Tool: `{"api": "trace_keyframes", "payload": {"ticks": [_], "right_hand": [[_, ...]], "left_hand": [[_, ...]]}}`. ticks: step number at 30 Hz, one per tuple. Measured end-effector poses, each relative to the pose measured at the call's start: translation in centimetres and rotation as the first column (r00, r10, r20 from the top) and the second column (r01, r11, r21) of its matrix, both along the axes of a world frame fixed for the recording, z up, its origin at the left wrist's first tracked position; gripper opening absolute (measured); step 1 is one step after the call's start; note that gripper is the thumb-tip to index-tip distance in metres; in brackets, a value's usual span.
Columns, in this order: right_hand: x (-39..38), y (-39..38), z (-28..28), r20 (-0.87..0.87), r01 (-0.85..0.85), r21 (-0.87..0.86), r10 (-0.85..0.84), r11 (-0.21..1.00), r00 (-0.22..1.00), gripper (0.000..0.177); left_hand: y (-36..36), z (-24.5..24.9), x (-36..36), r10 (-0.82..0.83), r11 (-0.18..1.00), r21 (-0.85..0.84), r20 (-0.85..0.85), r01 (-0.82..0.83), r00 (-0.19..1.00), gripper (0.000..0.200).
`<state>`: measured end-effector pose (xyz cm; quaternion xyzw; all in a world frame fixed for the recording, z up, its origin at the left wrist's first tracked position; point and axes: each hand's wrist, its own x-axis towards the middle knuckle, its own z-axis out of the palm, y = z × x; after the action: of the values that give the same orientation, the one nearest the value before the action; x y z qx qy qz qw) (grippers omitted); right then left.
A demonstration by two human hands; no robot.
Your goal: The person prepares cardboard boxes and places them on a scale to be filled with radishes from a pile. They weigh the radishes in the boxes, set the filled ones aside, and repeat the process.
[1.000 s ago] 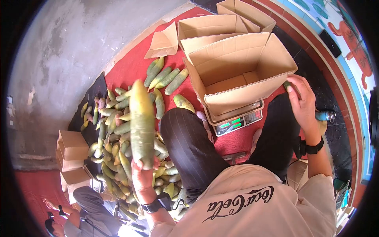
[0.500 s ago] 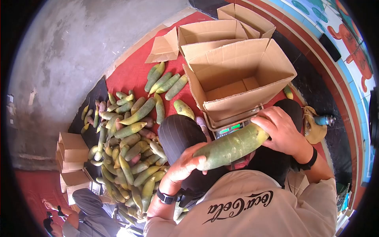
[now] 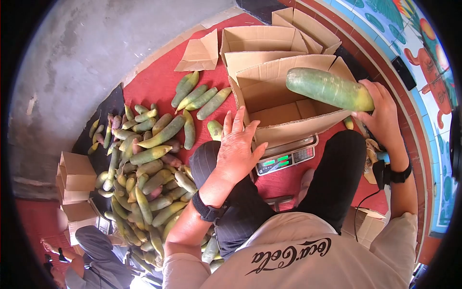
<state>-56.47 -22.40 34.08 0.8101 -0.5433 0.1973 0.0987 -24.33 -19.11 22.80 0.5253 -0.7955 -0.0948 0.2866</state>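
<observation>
My right hand grips the yellowish end of a large green radish, which lies slanted above the right side of an open cardboard box. Nothing is in my left hand; its fingers are spread at the box's near left corner. The box rests on a digital scale with lit green displays, between my knees. Only its bare cardboard bottom shows inside, partly hidden by the radish and the front wall.
A large heap of green radishes lies to the left, with several more on the red mat. Other open boxes stand behind. Another person sits at the lower left, near stacked cartons.
The radish has moved from over my lap up to the box, now in my right hand alone. My left hand has let go of it and opened near the box corner.
</observation>
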Motion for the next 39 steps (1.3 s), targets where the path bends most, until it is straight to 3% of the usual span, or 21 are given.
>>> {"api": "trace_keyframes", "payload": {"ticks": [3, 5, 6, 8, 11, 14, 18, 20, 22, 28, 31, 35, 39], "right_hand": [[-0.5, -1.9, -0.5, -0.064, -0.003, 0.021, 0.005, 1.0, 0.998, 0.063], [-0.5, -2.9, -1.0, -0.096, -0.01, 0.044, 0.014, 0.999, 0.995, 0.062], [-0.4, -3.4, -1.4, -0.111, -0.03, 0.024, 0.033, 0.999, 0.993, 0.061], [-0.2, -4.4, -1.9, -0.131, -0.056, 0.007, 0.056, 0.998, 0.99, 0.059], [0.2, -5.9, -2.4, -0.151, -0.019, 0.136, 0.04, 0.99, 0.988, 0.062], [0.7, -7.5, -3.2, -0.168, -0.121, 0.091, 0.135, 0.988, 0.977, 0.054], [0.8, -9.9, -4.7, -0.3, -0.049, 0.246, 0.124, 0.968, 0.946, 0.056], [0.8, -10.7, -5.6, -0.357, 0.007, 0.325, 0.116, 0.946, 0.927, 0.059], [1.0, -11.3, -6.6, -0.418, 0.123, 0.421, 0.072, 0.899, 0.906, 0.059], [2.1, -12.2, -9.0, -0.523, 0.24, 0.551, 0.107, 0.799, 0.846, 0.045], [3.4, -12.4, -9.5, -0.625, 0.378, 0.661, 0.196, 0.648, 0.756, 0.047], [3.4, -12.3, -11.4, -0.633, 0.348, 0.716, 0.352, 0.605, 0.69, 0.044], [3.4, -12.1, -12.6, -0.541, 0.301, 0.8, 0.408, 0.518, 0.735, 0.042]], "left_hand": [[-0.4, -0.6, -0.1, 0.028, 0.997, 0.065, 0.051, -0.032, 0.998, 0.049], [-0.6, 0.1, 0.0, 0.026, 0.959, 0.282, -0.037, -0.015, 0.999, 0.04], [-0.8, -0.3, 0.0, 0.031, 0.959, 0.283, -0.043, -0.018, 0.999, 0.04], [-1.1, -1.0, -0.1, 0.011, 0.979, 0.203, -0.013, -0.008, 1.0, 0.025], [-1.2, -0.9, -0.2, -0.043, 0.989, 0.14, 0.008, 0.042, 0.999, 0.014], [-1.1, -0.8, 0.0, -0.057, 0.997, 0.051, 0.03, 0.056, 0.998, 0.011], [-1.0, -1.1, 0.4, -0.057, 0.998, 0.021, 0.021, 0.057, 0.998, 0.007], [-0.9, -1.6, 0.6, -0.087, 0.996, -0.018, 0.106, 0.09, 0.991, 0.004], [-0.7, -1.3, 0.7, -0.077, 0.997, -0.022, 0.097, 0.08, 0.992, 0.004], [-0.5, -0.5, 0.8, -0.061, 0.998, 0.006, 0.082, 0.061, 0.995, 0.005], [-0.6, -0.7, 0.8, -0.064, 0.998, 0.008, 0.075, 0.064, 0.995, 0.006], [-0.6, -0.7, 0.9, -0.066, 0.998, -0.003, 0.045, 0.067, 0.997, 0.006], [-0.6, -1.0, 0.9, -0.084, 0.996, 0.006, 0.054, 0.084, 0.995, 0.006]]}}
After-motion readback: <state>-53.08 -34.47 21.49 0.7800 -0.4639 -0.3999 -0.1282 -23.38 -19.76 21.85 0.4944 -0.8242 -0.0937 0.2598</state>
